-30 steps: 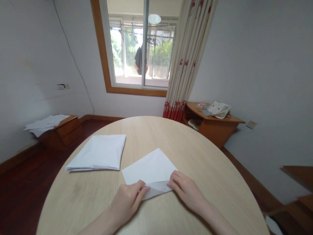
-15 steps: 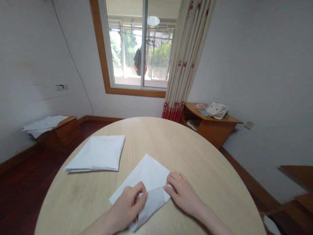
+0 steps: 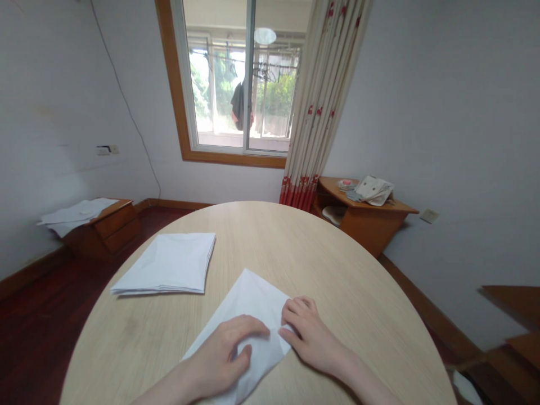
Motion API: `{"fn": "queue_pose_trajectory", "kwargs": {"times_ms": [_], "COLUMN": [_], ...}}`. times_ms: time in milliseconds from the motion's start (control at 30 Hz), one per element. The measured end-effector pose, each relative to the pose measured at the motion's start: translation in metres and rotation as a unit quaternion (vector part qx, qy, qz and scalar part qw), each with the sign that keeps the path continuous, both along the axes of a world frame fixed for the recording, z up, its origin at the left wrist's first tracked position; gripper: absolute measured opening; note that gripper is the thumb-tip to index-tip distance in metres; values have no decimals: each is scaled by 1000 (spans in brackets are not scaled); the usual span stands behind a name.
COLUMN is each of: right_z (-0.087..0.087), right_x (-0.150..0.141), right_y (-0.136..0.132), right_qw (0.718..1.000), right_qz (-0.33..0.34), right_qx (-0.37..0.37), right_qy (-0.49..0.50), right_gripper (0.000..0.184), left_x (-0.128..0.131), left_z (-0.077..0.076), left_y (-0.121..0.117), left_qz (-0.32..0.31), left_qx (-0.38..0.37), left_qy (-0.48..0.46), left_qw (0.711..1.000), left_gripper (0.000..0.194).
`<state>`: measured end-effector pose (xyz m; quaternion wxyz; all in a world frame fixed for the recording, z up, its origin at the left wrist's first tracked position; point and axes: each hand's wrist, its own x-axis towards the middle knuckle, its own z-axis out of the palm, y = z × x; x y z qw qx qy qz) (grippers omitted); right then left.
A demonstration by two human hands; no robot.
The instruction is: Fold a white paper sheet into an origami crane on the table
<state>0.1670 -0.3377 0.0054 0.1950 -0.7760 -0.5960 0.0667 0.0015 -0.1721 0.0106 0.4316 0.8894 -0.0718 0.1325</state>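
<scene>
A white sheet of paper (image 3: pixel 252 296), partly folded, lies on the round wooden table (image 3: pixel 295 247) in front of me. Its near edge is folded up, and one corner points away from me. My left hand (image 3: pixel 221 354) rests on the folded part with fingers stretched toward the right and the thumb apart. At the right corner, my right hand (image 3: pixel 311 336) has its fingers curled over the paper's edge, with the thumb on the fold. The sheet's left part is hidden under my left hand and forearm.
A stack of folded white papers (image 3: pixel 171 261) lies to the left on the table. Beyond are a low cabinet with papers (image 3: pixel 116 225), a corner shelf (image 3: pixel 367 219) holding small items, a curtain (image 3: pixel 323 107) and a window.
My left hand has loosened its pinch and spread its fingers, reaching right along the fold. The sheet has shifted slightly left and toward me. My right hand stays at the right corner.
</scene>
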Motion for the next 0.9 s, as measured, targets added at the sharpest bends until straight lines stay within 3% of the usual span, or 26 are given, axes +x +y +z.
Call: {"fn": "queue_pose_trajectory", "kwargs": {"times_ms": [200, 367, 433, 667, 767, 900], "right_z": [5, 6, 7, 6, 5, 6], "right_x": [-3, -6, -7, -7, -8, -9], "right_y": [-1, -1, -1, 0, 0, 0], "right_qw": [999, 997, 997, 996, 997, 997], "right_qz": [41, 65, 68, 84, 78, 68], "right_qx": [-6, -4, -7, -3, -1, -2], "right_qy": [21, 37, 36, 21, 20, 23], "right_gripper": [14, 16, 16, 18, 13, 10], "left_x": [-3, -1, 1, 9, 8, 5], "left_z": [11, 7, 3, -6, -3, 0], "left_y": [-3, -2, -2, -6, -7, -6], "left_qz": [-6, -30, -28, 17, 3, -51], "left_qx": [-1, -54, -89, -205, -147, -51], "left_qy": [23, 27, 38, 150, 132, 71], "left_qw": [1000, 998, 995, 967, 980, 995], "left_gripper": [26, 68, 74, 33, 18, 14]}}
